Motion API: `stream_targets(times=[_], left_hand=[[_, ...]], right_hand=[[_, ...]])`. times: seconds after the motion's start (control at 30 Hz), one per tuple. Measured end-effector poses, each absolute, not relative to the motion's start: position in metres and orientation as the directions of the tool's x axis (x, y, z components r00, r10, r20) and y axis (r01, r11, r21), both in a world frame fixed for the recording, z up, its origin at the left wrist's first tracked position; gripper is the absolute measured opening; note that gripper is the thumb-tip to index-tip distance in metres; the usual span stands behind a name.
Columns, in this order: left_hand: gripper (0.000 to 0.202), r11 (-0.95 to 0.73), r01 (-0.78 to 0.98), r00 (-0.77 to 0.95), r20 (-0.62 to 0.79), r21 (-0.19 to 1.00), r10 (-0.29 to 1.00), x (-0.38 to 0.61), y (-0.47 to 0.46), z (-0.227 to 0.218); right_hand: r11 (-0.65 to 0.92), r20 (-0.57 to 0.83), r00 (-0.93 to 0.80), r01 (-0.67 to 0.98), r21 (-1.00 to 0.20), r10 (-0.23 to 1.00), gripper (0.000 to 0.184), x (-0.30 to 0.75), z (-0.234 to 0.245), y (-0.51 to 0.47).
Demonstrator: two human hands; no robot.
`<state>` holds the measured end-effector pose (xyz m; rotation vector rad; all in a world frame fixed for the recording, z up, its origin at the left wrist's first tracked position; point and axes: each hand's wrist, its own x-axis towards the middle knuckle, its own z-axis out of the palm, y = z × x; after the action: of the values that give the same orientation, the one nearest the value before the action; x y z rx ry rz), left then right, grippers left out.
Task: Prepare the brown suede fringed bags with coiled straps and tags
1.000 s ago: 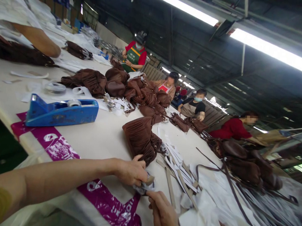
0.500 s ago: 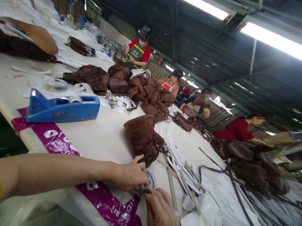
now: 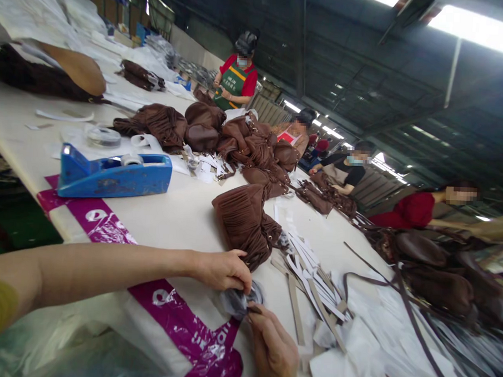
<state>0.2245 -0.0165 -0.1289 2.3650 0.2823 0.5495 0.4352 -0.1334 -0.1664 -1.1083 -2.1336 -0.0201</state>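
Note:
My left hand (image 3: 223, 270) reaches across a white and magenta plastic bag (image 3: 174, 324) and pinches a small crumpled clear wrapper (image 3: 238, 300) at the table's near edge. My right hand (image 3: 273, 350) comes up from below and pinches the same wrapper from the other side, around a small dark piece I cannot make out. Just beyond my hands lies a brown fringed bag (image 3: 244, 221). To its right, white and tan paper strips (image 3: 310, 274) are scattered.
A blue tape dispenser (image 3: 114, 174) sits at left on the long white table (image 3: 183, 213). More brown bags (image 3: 237, 140) are piled mid-table, with dark straps (image 3: 397, 284) at right. Several other people work along the far side; someone's forearm (image 3: 75, 69) rests at upper left.
The view has shifted down and right. My hands have stayed at the wrapper, the right one closing in on it from below and working its fingers against my left.

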Motion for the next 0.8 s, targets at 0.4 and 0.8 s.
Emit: stream_targets(times=[0.4, 0.8], left_hand=[[0.01, -0.842, 0.386, 0.796, 0.325, 0.376, 0.51, 0.245, -0.038, -0.127], [0.003, -0.834, 0.492, 0.818, 0.198, 0.249, 0.541, 0.251, -0.047, -0.115]], right_hand=[[0.559, 0.634, -0.258, 0.759, -0.334, 0.729, 0.016, 0.423, -0.159, -0.131], [0.535, 0.591, -0.253, 0.76, -0.369, 0.766, 0.013, 0.422, -0.167, -0.129]])
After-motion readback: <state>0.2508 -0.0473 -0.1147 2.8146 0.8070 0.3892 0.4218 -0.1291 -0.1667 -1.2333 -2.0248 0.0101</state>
